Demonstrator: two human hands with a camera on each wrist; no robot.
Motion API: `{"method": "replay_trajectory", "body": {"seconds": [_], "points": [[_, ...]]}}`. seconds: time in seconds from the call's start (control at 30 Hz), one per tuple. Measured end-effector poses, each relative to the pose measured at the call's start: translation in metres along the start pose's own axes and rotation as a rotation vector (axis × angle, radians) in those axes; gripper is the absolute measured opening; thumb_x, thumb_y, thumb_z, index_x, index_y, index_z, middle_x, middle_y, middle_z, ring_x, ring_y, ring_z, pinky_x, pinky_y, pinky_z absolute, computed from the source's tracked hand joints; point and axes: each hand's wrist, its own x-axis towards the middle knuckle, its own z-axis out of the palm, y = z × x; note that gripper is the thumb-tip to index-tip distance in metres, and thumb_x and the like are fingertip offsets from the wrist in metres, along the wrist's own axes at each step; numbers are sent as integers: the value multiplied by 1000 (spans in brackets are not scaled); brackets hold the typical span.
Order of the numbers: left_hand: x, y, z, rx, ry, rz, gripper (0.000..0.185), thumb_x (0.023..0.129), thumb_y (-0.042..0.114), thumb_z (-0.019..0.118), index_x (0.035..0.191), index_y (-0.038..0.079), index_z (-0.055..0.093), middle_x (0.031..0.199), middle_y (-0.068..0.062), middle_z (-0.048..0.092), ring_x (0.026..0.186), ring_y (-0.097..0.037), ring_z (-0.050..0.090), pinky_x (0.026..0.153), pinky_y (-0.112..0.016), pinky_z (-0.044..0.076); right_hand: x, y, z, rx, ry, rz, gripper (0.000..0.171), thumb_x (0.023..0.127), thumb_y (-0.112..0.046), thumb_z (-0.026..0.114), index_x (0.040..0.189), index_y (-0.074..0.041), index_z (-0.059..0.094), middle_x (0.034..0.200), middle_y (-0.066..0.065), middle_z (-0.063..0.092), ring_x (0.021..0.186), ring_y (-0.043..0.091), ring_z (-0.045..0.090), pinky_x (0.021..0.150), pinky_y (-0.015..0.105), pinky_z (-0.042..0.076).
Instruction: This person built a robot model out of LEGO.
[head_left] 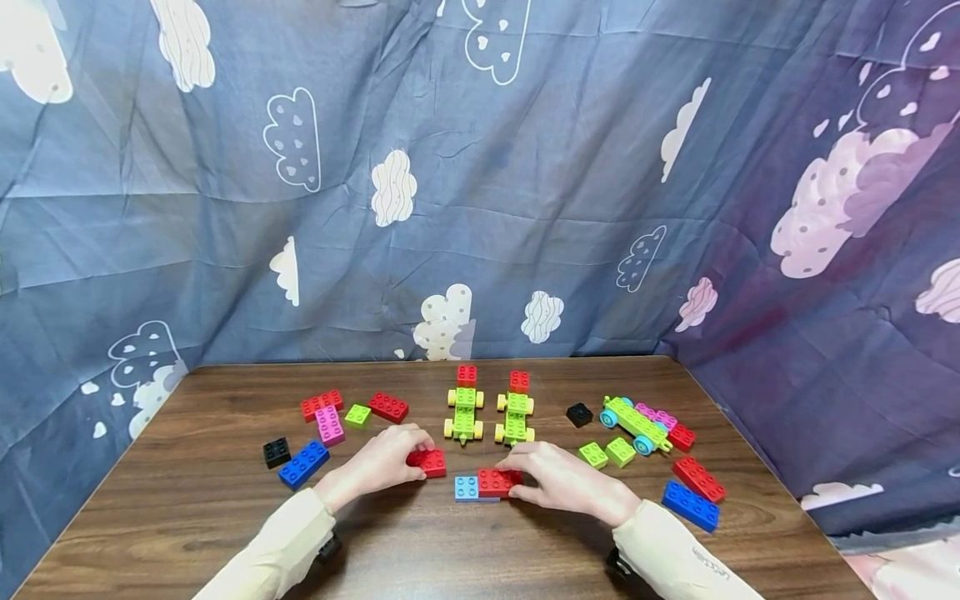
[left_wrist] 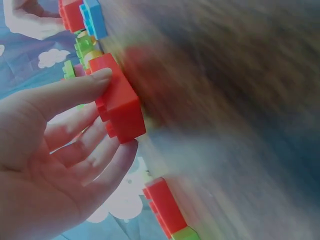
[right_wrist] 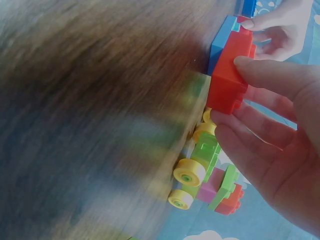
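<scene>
My left hand (head_left: 384, 457) pinches a red brick (left_wrist: 122, 102) between thumb and fingers, low over the wooden table. My right hand (head_left: 558, 477) grips another red brick (right_wrist: 227, 67) by its sides. This second brick sits on the right part of a light blue brick (head_left: 467, 488), whose left studs show bare. In the right wrist view the red brick reaches past the blue one's end. Whether its studs are pressed fully home I cannot tell. A small gap parts the left hand's brick from the blue one.
Behind the hands stand two green wheeled cars, a left one (head_left: 464, 421) and a right one (head_left: 516, 423). Loose bricks lie at the left, including a blue brick (head_left: 304, 463) and a pink brick (head_left: 329, 425). At the right are a blue-wheeled green car (head_left: 633, 423) and a blue brick (head_left: 690, 505).
</scene>
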Motion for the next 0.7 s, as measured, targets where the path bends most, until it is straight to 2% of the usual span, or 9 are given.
{"method": "replay_trajectory", "body": {"seconds": [0.2, 0.33, 0.5, 0.7], "points": [[0, 11, -1, -8, 13, 40, 30, 78, 17, 83, 104, 9, 69, 101, -3, 69, 93, -18, 64, 85, -40, 53, 0, 1, 0, -1, 3, -14, 27, 92, -22, 70, 118, -13, 71, 104, -3, 69, 94, 6, 66, 82, 24, 56], [1, 18, -2, -16, 5, 65, 30, 79, 18, 83, 104, 9, 70, 100, -3, 70, 92, -17, 64, 83, -36, 54, 0, 2, 1, 4, 6, -31, 27, 92, -21, 70, 118, -12, 71, 105, -2, 70, 95, 7, 66, 82, 24, 56], [3, 27, -2, -18, -8, 92, 29, 79, 19, 83, 103, 9, 70, 99, -2, 70, 89, -14, 61, 77, -30, 52, 0, 2, 1, 3, 8, -29, 27, 92, -22, 70, 118, -13, 71, 106, -3, 70, 96, 7, 67, 84, 25, 56], [5, 34, 2, -11, -11, 129, 29, 80, 19, 82, 104, 10, 70, 103, -2, 71, 93, -15, 64, 80, -30, 54, 1, 1, -1, -3, -7, -4, 28, 93, -25, 69, 119, -14, 71, 107, -4, 70, 97, 7, 67, 84, 24, 56]]}}
